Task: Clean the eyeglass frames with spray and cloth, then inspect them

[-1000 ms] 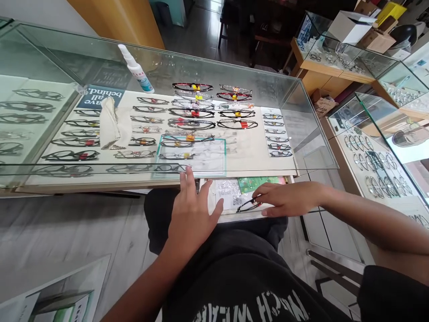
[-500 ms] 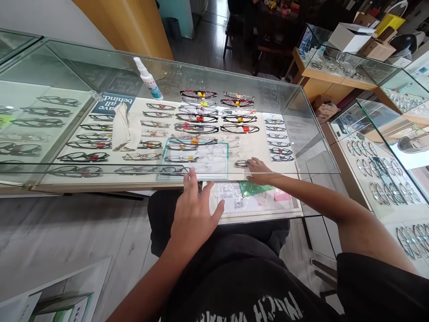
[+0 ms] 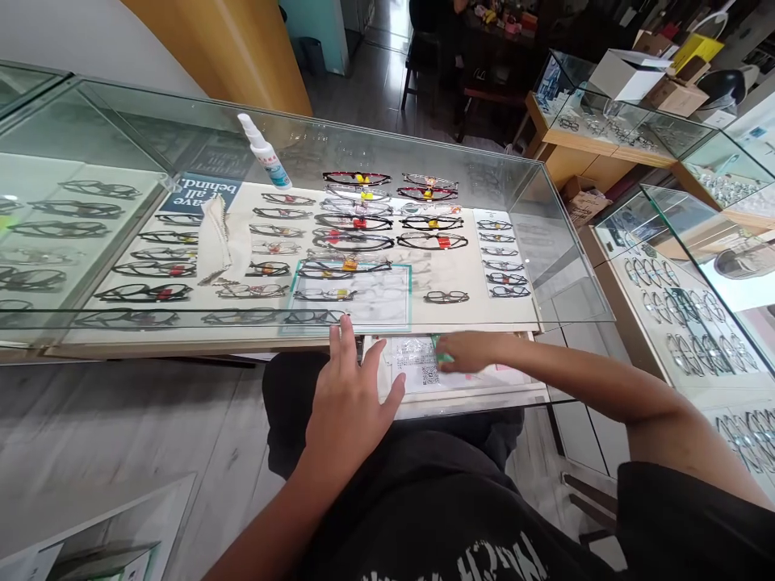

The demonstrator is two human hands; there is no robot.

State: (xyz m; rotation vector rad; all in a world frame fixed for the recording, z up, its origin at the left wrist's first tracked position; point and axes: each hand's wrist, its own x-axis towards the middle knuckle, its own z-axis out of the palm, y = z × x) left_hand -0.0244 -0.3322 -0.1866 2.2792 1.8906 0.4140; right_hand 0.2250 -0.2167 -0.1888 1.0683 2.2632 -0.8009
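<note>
My left hand (image 3: 351,379) is open, fingers spread, with its fingertips at the front edge of the glass display case (image 3: 199,343). My right hand (image 3: 469,353) hangs over the pulled-out drawer (image 3: 412,395), its fingers bent down and partly blurred near a green packet (image 3: 445,357). Whether it grips anything is hidden. In the drawer lies a white paper with a QR code (image 3: 429,374). Behind the right hand, a small pair of dark-framed eyeglasses (image 3: 446,297) rests by itself, apart from the hand. Left of it is a green-edged sheet (image 3: 387,294).
Rows of eyeglasses (image 3: 354,222) with coloured tags fill the case. A white spray bottle (image 3: 266,153) and a cream cloth (image 3: 215,242) are at its left part. Another glass case (image 3: 684,290) stands to the right, with cardboard boxes (image 3: 675,93) farther back.
My right hand has moved from the small dark eyeglasses down and toward me to the drawer, leaving them in full view. My left hand stays at the case edge. The view has tilted slightly.
</note>
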